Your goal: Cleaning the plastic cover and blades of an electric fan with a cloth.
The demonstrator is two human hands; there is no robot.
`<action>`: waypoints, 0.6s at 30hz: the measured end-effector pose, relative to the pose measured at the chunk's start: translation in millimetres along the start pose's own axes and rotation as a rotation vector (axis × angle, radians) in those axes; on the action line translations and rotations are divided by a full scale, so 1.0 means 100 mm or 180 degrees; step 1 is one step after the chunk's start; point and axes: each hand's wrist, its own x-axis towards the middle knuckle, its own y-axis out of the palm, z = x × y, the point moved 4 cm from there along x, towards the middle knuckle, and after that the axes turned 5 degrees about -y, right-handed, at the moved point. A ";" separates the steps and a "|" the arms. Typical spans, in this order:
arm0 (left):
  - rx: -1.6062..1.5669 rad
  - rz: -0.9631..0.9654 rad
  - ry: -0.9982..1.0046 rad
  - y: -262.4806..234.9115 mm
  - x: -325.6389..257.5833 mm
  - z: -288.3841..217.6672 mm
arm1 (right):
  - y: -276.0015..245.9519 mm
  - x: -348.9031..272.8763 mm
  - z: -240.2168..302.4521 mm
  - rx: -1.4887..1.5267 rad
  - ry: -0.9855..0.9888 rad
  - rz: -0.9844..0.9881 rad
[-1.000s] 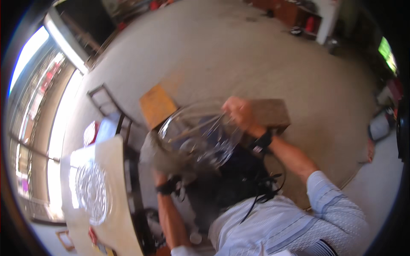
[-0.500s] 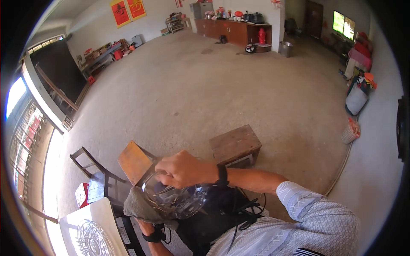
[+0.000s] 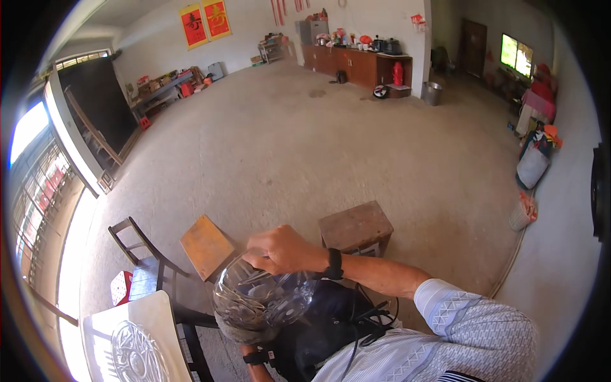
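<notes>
My right hand (image 3: 280, 249) is closed on the upper rim of a clear, patterned glass bowl (image 3: 254, 296), tilted up in front of my body. Below the bowl, a grey cloth (image 3: 245, 332) presses against its underside. My left hand (image 3: 248, 348) supports the cloth from beneath; its fingers are hidden by the cloth and bowl. Black bands circle both wrists. To the left, a clear, round patterned dish (image 3: 138, 353) lies on a white board-like surface (image 3: 162, 305).
A wooden stool (image 3: 356, 226) stands ahead on the right, an orange-brown wooden stool (image 3: 207, 247) ahead on the left. A dark chair (image 3: 147, 270) and a red-and-white box (image 3: 121, 288) are left. Black cables (image 3: 375, 325) hang by my lap. A waste basket (image 3: 523, 213) is by the right wall.
Both hands and the bowl have shifted a little to the right in view. The cloth has moved from the bowl's left side to its underside. My view has tilted slightly upward.
</notes>
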 end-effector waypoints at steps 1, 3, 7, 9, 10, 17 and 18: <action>0.0008 0.0074 0.0047 -0.03 0.04 -0.02 | 0.01 -0.02 -0.04 -0.0006 0.0004 -0.0029; 0.0065 0.0271 0.0195 -0.14 0.13 -0.06 | 0.02 -0.01 -0.06 0.0003 -0.0003 -0.0040; 0.0393 0.0691 0.0601 -0.42 0.37 -0.29 | -0.02 0.00 -0.02 0.0025 -0.0061 -0.0049; 0.0589 0.0851 0.0867 -0.56 0.53 -0.58 | -0.05 0.02 0.02 0.0039 -0.0059 -0.0046; 0.0605 0.0890 0.0970 -0.64 0.65 -0.94 | -0.05 0.03 0.06 0.0052 -0.0017 -0.0021; 0.0068 0.0345 0.1645 -0.68 1.06 -2.11 | -0.01 -0.01 0.00 -0.0085 -0.0080 -0.0125; 0.0149 0.0278 0.1669 -0.67 1.02 -1.91 | -0.01 0.00 0.01 -0.0046 -0.0073 -0.0144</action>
